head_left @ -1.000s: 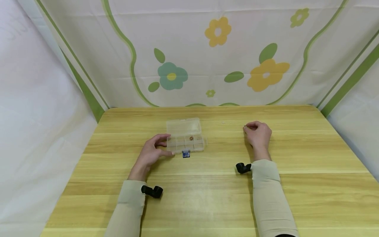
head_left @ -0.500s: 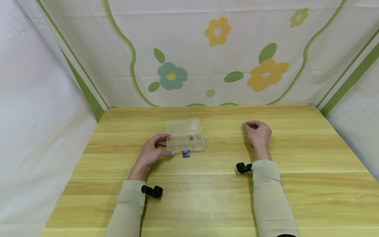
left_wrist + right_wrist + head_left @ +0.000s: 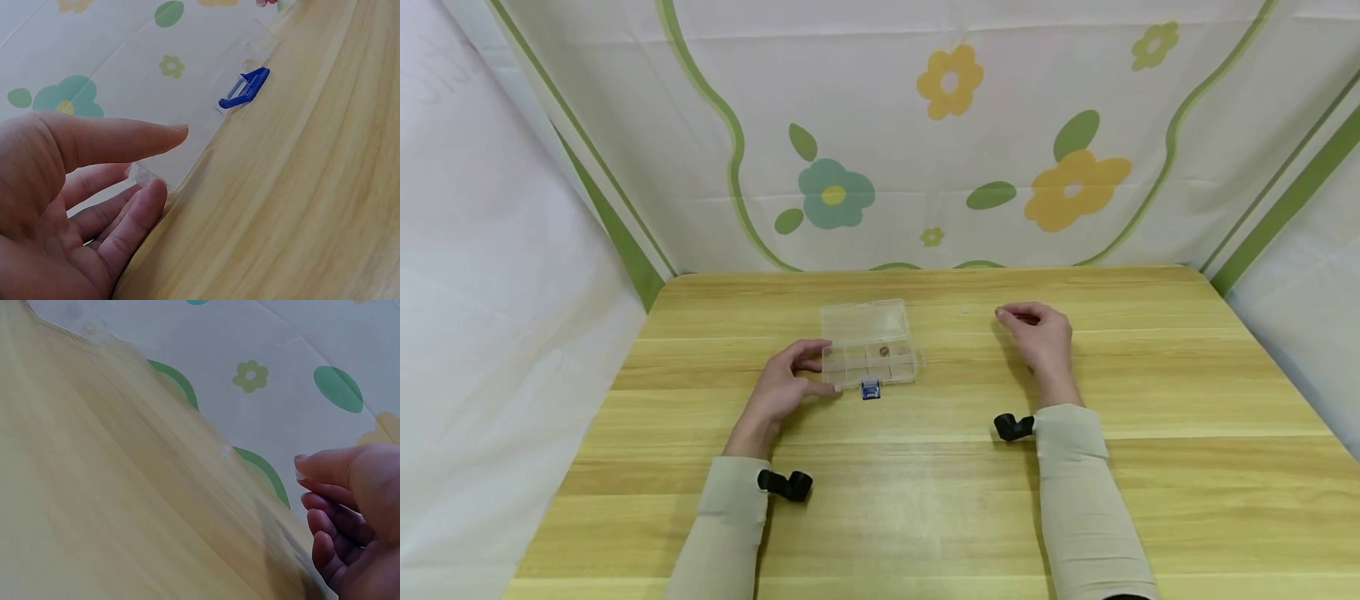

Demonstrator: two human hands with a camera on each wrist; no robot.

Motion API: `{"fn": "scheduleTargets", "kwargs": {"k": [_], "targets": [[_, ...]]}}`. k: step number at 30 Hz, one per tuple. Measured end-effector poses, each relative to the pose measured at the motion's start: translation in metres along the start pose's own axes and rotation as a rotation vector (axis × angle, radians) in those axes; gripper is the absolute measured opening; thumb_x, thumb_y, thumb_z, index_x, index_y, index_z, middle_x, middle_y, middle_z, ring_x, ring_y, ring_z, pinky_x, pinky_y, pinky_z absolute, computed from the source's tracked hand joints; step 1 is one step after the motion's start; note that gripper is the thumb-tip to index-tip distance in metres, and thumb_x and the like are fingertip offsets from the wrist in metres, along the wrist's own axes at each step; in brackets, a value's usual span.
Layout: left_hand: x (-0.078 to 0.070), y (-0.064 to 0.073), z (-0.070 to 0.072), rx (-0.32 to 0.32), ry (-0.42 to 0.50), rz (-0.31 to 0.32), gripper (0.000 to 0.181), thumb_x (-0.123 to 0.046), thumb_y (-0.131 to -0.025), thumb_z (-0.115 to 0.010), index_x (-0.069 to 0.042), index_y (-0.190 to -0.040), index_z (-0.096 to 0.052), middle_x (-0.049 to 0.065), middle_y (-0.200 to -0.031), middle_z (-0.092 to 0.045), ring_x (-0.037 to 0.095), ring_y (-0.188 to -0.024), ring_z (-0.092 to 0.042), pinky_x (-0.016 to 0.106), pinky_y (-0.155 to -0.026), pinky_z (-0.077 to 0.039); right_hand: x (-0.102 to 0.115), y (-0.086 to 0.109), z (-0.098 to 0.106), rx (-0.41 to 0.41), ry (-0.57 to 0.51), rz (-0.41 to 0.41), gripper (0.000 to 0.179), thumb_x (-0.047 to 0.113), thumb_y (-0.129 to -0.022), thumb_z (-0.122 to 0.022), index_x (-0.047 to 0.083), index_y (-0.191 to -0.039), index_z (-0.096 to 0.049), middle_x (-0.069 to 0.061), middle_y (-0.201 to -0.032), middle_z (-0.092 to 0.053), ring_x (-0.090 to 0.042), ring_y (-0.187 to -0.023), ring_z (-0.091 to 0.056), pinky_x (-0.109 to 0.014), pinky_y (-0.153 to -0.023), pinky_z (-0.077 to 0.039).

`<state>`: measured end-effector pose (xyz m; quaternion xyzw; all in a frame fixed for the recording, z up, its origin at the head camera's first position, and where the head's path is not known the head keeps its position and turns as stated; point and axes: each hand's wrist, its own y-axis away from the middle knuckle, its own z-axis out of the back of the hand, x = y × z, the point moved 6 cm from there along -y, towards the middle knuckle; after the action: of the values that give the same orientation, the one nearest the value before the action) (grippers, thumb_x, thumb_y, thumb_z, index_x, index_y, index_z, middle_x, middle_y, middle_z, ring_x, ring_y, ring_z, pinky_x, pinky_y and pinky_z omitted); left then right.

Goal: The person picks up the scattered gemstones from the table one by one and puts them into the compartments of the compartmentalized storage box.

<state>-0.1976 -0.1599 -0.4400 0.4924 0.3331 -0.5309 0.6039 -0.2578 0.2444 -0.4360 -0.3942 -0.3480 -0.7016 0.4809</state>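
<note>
A clear plastic compartment box [image 3: 856,367] lies on the table with its lid [image 3: 865,322] swung back. Its blue latch [image 3: 245,87] hangs at the front edge. One compartment has a small brown item [image 3: 884,352] in it. My left hand [image 3: 784,385] grips the box's left end, thumb at the front and fingers at the far side. To the right, my right hand [image 3: 1043,335] is held over the table, thumb and forefinger pinching a tiny whitish piece [image 3: 300,474], mostly hidden. Another tiny clear piece [image 3: 965,311] lies between the box and that hand.
The wood-grain table [image 3: 895,508] runs back to a white flowered cloth [image 3: 887,100]. Cloth also hangs on both sides. A black wrist camera [image 3: 787,484] sits on the left sleeve and another camera [image 3: 1013,427] on the right one.
My right hand has moved a little left, towards the tiny clear piece on the table, its fingers still pinched. My left hand and the box have not moved.
</note>
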Motion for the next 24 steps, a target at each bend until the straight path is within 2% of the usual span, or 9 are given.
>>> {"fn": "scheduleTargets", "kwargs": {"k": [12, 17, 24], "targets": [[0.000, 0.000, 0.000, 0.001, -0.004, -0.002, 0.075, -0.004, -0.079, -0.093, -0.015, -0.148, -0.064, 0.011, -0.150, -0.062, 0.032, -0.127, -0.056, 0.048, -0.111, -0.041, 0.012, 0.006, -0.023, 0.082, -0.023, 0.059, 0.039, 0.040, -0.100, -0.078, 0.011, -0.126, -0.078, -0.008, -0.125, -0.071, -0.016, -0.103, -0.063, -0.026, -0.085, -0.051], [0.000, -0.001, 0.000, -0.001, -0.008, -0.003, 0.075, -0.004, -0.079, -0.092, -0.016, -0.147, -0.064, 0.012, -0.150, -0.062, 0.032, -0.127, -0.057, 0.048, -0.111, -0.041, 0.016, 0.009, -0.033, 0.106, -0.027, 0.079, 0.037, 0.040, -0.100, -0.078, 0.011, -0.123, -0.079, -0.007, -0.121, -0.071, -0.017, -0.101, -0.063, -0.026, -0.083, -0.052], [0.001, -0.001, 0.000, -0.008, -0.016, -0.002, 0.075, 0.000, -0.078, -0.091, -0.016, -0.147, -0.065, 0.012, -0.149, -0.062, 0.031, -0.125, -0.056, 0.041, -0.104, -0.042, 0.022, 0.014, -0.052, 0.158, -0.036, 0.109, 0.032, 0.037, -0.099, -0.079, 0.013, -0.120, -0.079, -0.006, -0.116, -0.071, -0.021, -0.101, -0.064, -0.032, -0.085, -0.054]]}}
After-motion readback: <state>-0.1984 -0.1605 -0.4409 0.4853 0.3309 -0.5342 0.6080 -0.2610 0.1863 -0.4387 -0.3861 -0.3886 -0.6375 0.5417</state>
